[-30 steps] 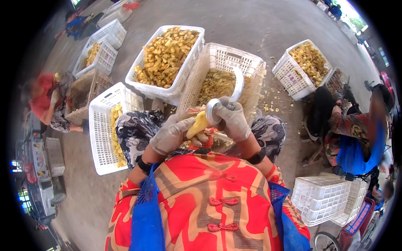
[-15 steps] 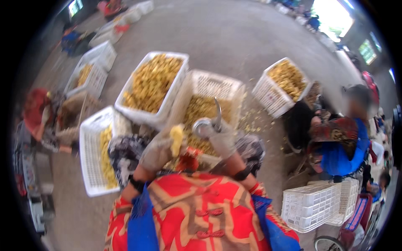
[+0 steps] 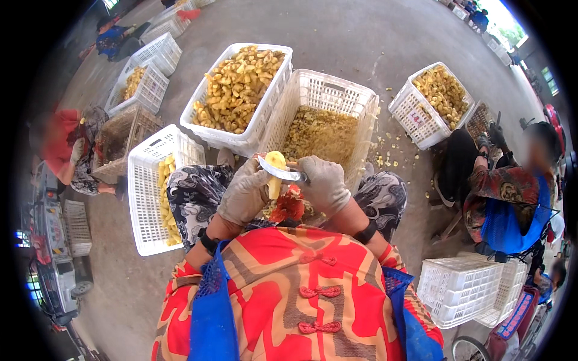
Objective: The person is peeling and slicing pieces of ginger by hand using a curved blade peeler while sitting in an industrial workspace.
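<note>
My left hand [image 3: 244,195], in a pale work glove, is closed around a peeled yellow ginger root [image 3: 274,188] held upright above my lap. Also gloved, my right hand [image 3: 326,188] grips a curved knife [image 3: 284,174]. Its bright blade lies across the upper part of the ginger, against it. Beyond both hands, a white slatted crate [image 3: 340,89] stands between my knees, with a layer of yellowish peelings [image 3: 319,133] inside. A red and orange bit of material [image 3: 288,204] shows below my hands; its kind I cannot tell.
Ahead on the left, a white crate [image 3: 229,142] is heaped with ginger. Another crate [image 3: 138,201] by my left knee holds paler ginger. Co-workers sit at left [image 3: 59,144] and right [image 3: 512,204]. Stacked white crates [image 3: 457,292] stand lower right; peel scraps litter the floor.
The knife, earlier upright and apart from the ginger, has swung left so its blade now lies across the ginger. My hands have come closer together. The view has shifted slightly.
</note>
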Action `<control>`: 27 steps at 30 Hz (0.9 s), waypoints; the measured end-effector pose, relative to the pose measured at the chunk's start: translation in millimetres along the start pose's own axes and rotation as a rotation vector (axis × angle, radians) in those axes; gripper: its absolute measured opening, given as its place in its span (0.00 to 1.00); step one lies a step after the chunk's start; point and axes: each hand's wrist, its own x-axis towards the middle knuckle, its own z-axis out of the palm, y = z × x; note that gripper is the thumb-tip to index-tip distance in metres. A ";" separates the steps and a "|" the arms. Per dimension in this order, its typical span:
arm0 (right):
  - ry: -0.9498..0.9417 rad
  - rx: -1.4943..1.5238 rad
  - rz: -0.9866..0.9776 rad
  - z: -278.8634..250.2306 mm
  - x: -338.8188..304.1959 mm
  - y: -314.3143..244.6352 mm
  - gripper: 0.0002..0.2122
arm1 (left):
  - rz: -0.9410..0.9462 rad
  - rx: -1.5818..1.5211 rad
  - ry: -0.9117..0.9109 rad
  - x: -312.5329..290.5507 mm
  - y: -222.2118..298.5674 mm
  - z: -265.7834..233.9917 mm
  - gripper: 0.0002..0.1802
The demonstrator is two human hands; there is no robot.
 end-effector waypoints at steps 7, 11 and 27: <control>-0.032 0.051 0.039 1.9 -0.8 3.8 0.07 | -0.013 0.004 -0.027 0.9 3.2 -3.8 0.32; -0.054 0.086 0.000 -1.8 0.3 -2.5 0.07 | 0.046 -0.023 -0.026 -0.1 2.2 -1.0 0.33; -0.094 0.164 0.004 -1.0 -2.5 -1.6 0.08 | 0.061 0.072 0.028 -4.9 3.1 9.5 0.33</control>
